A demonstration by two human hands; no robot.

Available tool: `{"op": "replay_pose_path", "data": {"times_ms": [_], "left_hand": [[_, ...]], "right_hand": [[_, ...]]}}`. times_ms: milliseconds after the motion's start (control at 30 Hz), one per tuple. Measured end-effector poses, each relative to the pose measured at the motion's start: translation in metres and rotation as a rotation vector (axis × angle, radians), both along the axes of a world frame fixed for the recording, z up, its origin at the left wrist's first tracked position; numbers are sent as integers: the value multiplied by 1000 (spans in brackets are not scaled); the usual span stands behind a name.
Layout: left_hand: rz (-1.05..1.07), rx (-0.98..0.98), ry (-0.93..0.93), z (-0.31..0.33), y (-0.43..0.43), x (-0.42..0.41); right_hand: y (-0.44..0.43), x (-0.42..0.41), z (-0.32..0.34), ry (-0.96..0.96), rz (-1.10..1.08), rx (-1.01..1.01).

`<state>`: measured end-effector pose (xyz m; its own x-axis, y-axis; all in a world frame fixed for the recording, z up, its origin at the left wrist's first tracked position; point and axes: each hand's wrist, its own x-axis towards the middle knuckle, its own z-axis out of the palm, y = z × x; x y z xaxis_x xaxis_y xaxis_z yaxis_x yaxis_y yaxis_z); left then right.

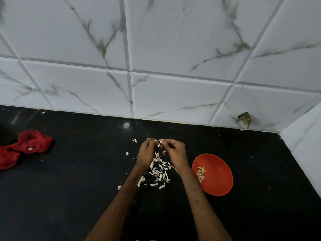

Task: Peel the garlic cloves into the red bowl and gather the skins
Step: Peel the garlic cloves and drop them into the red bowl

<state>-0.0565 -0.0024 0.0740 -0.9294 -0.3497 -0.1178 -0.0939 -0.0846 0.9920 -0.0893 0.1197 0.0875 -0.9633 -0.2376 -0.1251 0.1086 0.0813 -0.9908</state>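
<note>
Red mesh bag (26, 146) lies far left of the red bowl (219, 180), on the black counter (69, 197). My left hand (146, 152) and right hand (175, 152) are together, left of the bowl and farther back, fingertips of both pinching one garlic clove (160, 142). Skins (159, 173) lie scattered in a loose pile just left of the bowl, under my wrists. Peeled cloves (201, 173) sit in the bowl, on its left side.

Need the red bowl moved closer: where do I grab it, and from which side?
Pinch the rim of the red bowl at its right edge, coming from the right: it is shallow, the peeled cloves lie by its left wall, and the right forearm crosses beside that side.
</note>
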Motion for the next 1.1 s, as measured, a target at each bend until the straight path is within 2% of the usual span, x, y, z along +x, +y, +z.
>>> {"op": "replay_pose_path", "data": {"times_ms": [433, 667, 800, 967, 1100], "left_hand": [[-63, -80, 84, -5, -4, 6], [-56, -185, 84, -12, -2, 4], [-22, -216, 57, -16, 2, 3], [2, 9, 33, -15, 4, 7], [-2, 276, -76, -2, 8, 10]], "right_hand": [[-1, -5, -1, 147, -98, 369], [-2, 3, 8, 357, -132, 771], [-4, 7, 13, 522, -67, 993], [-7, 10, 13, 641, -20, 1077], [-5, 11, 3, 853, -49, 1048]]}}
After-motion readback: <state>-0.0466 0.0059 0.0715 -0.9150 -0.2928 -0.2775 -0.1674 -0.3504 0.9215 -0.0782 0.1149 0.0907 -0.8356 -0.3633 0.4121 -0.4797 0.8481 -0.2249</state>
